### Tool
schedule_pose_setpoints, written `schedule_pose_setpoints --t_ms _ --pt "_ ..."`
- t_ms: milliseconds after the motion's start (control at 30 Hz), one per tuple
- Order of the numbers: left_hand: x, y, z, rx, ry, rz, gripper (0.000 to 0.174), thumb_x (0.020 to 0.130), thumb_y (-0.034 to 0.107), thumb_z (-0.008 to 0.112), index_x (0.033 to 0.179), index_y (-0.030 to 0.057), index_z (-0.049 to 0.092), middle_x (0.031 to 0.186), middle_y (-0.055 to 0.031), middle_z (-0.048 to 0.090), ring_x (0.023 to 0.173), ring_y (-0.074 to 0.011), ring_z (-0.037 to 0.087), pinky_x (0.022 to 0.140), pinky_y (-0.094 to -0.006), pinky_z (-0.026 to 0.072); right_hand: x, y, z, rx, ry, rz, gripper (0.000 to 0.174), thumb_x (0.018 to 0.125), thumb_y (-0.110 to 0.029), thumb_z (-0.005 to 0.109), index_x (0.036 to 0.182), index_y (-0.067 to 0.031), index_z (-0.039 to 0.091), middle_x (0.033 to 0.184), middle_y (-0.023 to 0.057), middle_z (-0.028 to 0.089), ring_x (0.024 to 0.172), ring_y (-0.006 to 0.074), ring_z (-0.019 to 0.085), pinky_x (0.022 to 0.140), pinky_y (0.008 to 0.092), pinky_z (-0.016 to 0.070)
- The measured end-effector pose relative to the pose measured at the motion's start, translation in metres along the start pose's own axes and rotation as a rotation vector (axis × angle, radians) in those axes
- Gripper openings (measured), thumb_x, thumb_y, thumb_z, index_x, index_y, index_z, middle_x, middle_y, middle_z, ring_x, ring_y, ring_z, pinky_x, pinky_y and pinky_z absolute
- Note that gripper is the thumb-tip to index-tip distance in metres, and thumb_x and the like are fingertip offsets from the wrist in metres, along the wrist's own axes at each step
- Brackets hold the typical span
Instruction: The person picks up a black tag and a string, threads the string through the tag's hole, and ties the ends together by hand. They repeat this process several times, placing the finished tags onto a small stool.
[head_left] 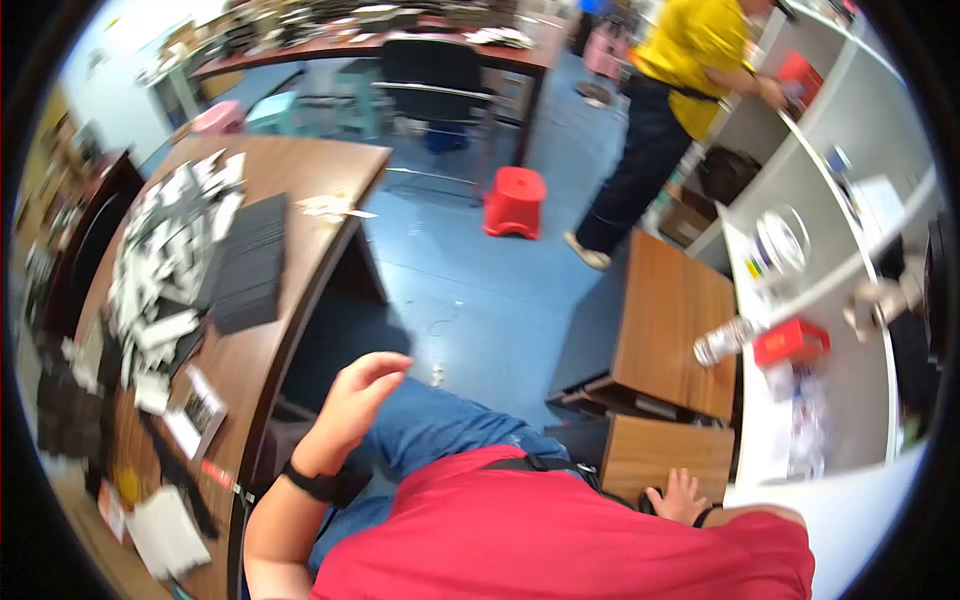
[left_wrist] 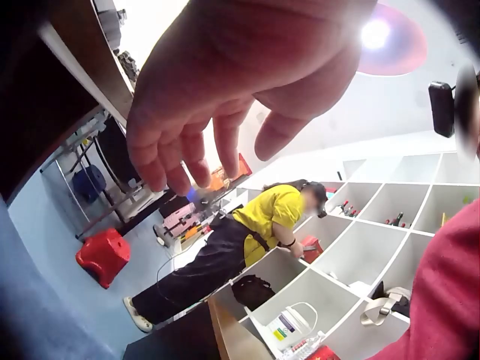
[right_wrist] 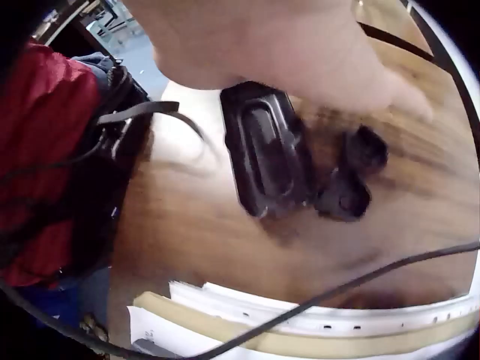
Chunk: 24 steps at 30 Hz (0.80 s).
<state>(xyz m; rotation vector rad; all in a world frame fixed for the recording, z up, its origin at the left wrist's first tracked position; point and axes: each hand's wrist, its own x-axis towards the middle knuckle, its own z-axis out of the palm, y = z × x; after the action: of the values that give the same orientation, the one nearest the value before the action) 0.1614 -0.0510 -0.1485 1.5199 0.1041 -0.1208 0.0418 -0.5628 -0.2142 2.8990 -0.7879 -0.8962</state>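
My left hand (head_left: 358, 402) is raised in front of my body beside the brown desk (head_left: 325, 245), its fingers loosely bent and nothing in them. The left wrist view shows the same hand (left_wrist: 247, 82) with fingers hanging down. Low on my right, my right hand (head_left: 683, 497) has its fingers spread over a small wooden cabinet top (head_left: 665, 450). In the right wrist view, a shallow black tray (right_wrist: 266, 154) lies on the wood right by this hand (right_wrist: 277, 56). Two small black cup-like pieces (right_wrist: 366, 150) sit beside the tray.
A stack of black strips (head_left: 250, 265) and loose pale pieces (head_left: 160, 260) cover the left desk. A red stool (head_left: 515, 202) stands on the blue floor. A person in yellow (head_left: 690, 55) reaches into white shelves (head_left: 840, 320). A black cable (right_wrist: 300, 307) crosses near papers (right_wrist: 262, 322).
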Motion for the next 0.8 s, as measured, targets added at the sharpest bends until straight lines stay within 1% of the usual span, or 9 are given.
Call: schedule_pose_setpoints --t_ms 67,133,333,400,467,533,600,667,800 --pt "-0.005 0.003 -0.008 0.093 -0.021 0.030 0.023 0.088 0.009 0.056 0.109 -0.0001 0.061 0.106 -0.0068 0.062 0.102 -0.0145 0.056 0.092 -0.0284 0.0424 0.056 0.010 0.009 -0.058 0.382 -0.310 0.060 0.082 -0.035 0.060 0.130 -0.0029 0.042 0.135 0.0235 0.034 0.124 0.0404 0.031 0.100 0.0518 0.0277" --pt "-0.017 0.001 -0.019 0.132 -0.022 0.116 0.025 0.090 0.013 0.055 0.110 -0.0006 0.060 0.106 -0.0069 0.062 0.102 -0.0145 0.056 0.091 -0.0289 0.0435 0.094 -0.059 -0.050 0.158 0.586 -0.899 0.017 0.082 -0.013 0.061 0.092 -0.0021 0.053 0.100 0.0168 0.050 0.094 0.0347 0.047 0.082 0.0441 0.0383" --pt "-0.120 0.026 -0.047 0.250 0.164 0.100 0.030 0.090 0.020 0.056 0.113 0.0017 0.058 0.109 -0.0094 0.060 0.102 -0.0169 0.056 0.089 -0.0301 0.0450 0.012 -0.380 -0.168 0.526 0.198 -1.637 0.036 0.094 -0.020 0.052 0.064 -0.0015 0.046 0.055 0.0071 0.044 0.053 0.0131 0.043 0.051 0.0306 0.0359" --pt "-0.170 0.023 -0.054 0.439 0.303 0.150 0.030 0.089 0.021 0.056 0.113 0.0028 0.058 0.110 -0.0105 0.058 0.103 -0.0192 0.056 0.089 -0.0312 0.0451 -0.055 -0.451 -0.176 0.348 0.079 -1.924 0.024 0.093 -0.018 0.053 0.078 -0.0002 0.057 0.059 0.0075 0.051 0.055 0.0133 0.049 0.052 0.0293 0.0396" --pt "-0.225 0.024 -0.056 0.598 0.512 0.135 0.034 0.085 0.022 0.059 0.114 0.0042 0.058 0.112 -0.0124 0.057 0.107 -0.0245 0.053 0.092 -0.0342 0.0423 -0.135 -0.491 -0.161 0.460 -0.312 -2.007 0.021 0.086 -0.009 0.058 0.106 -0.0036 0.058 0.088 0.0127 0.061 0.081 0.0224 0.060 0.074 0.0330 0.0471" --pt "-0.274 0.015 -0.058 0.878 0.839 0.069 0.039 0.080 0.021 0.063 0.114 0.0024 0.056 0.116 -0.0158 0.055 0.111 -0.0318 0.051 0.097 -0.0392 0.0395 -0.185 -0.528 -0.150 0.168 0.594 -2.494 0.052 0.075 -0.002 0.061 0.125 -0.0088 0.049 0.124 0.0154 0.050 0.118 0.0317 0.047 0.100 0.0436 0.0353" --pt "-0.311 0.002 -0.049 1.141 1.204 -0.102 0.053 0.076 0.022 0.066 0.123 0.0033 0.051 0.126 -0.0193 0.048 0.121 -0.0366 0.041 0.103 -0.0437 0.0328 -0.208 -0.555 -0.131 0.094 0.749 -2.493 0.057 0.069 -0.002 0.061 0.124 -0.0103 0.049 0.138 0.0150 0.036 0.131 0.0356 0.029 0.107 0.0504 0.0232" --pt "-0.334 -0.029 -0.050 1.294 1.504 -0.314 0.060 0.077 0.023 0.067 0.130 0.0047 0.045 0.135 -0.0216 0.039 0.127 -0.0400 0.034 0.106 -0.0455 0.0284 -0.221 -0.579 -0.105 0.203 0.669 -2.553 0.049 0.073 -0.006 0.063 0.121 -0.0099 0.052 0.134 0.0147 0.041 0.128 0.0361 0.033 0.106 0.0493 0.0267" --pt "-0.357 -0.066 -0.074 1.421 1.841 -0.296 0.055 0.081 0.025 0.064 0.129 0.0064 0.045 0.138 -0.0217 0.032 0.129 -0.0414 0.025 0.107 -0.0506 0.0216 -0.205 -0.625 -0.053 0.416 0.578 -2.509 0.048 0.079 -0.014 0.064 0.124 -0.0064 0.048 0.136 0.0184 0.037 0.129 0.0389 0.030 0.107 0.0463 0.0252"
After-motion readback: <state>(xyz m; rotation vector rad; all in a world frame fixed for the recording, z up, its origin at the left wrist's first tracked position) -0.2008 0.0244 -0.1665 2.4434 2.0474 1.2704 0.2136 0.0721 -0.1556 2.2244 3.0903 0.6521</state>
